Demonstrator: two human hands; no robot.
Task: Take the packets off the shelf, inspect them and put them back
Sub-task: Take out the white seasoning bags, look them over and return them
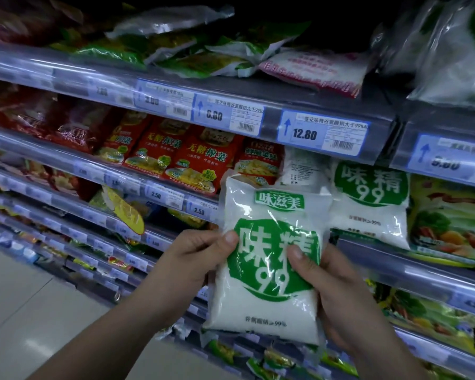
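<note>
Multi-tier store shelf (395, 259) across the whole view, with red packets (198, 160) in a row on the left and a white-and-green packet on shelf (368, 204) standing at right. In front of it and off the shelf, held packet (269, 305), white with a green circle, upright, printed face to camera. Clamped from both sides: left hand (195, 259) curled round its left edge, right hand (332, 286) round its right edge, both thumbs pressed on the front; above, price tag (321, 133) reading 12.80 on the rail.
</note>
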